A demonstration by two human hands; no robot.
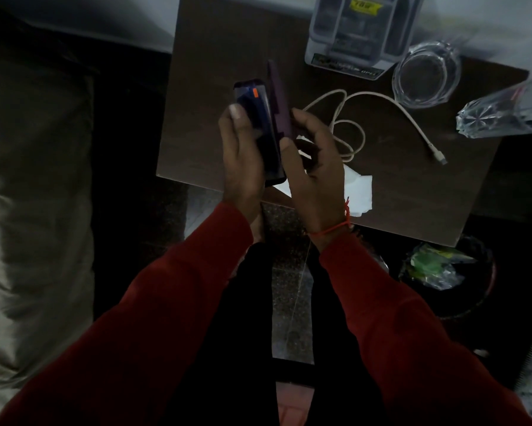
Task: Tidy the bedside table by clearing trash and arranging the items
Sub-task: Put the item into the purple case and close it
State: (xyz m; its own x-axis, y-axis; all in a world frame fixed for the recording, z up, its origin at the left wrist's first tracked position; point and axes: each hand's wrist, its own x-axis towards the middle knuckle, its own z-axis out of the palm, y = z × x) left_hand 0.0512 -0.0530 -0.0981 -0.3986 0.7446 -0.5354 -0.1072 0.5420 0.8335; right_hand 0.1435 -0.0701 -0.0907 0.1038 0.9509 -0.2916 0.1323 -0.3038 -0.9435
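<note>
both hands are raised over the near edge of the brown bedside table (215,47): the left hand (243,161) is wrapped around a dark phone (258,118) with its thumb on the screen, and the right hand (313,170) pinches the purple flip cover (278,96) standing open beside it. on the table lie a white cable (381,99), a white tissue (358,192) partly under the right hand, a glass bowl (426,75), a plastic box (360,29) and a clear bottle (501,113) at the right edge, while a bin with wrappers (439,269) stands on the floor below
</note>
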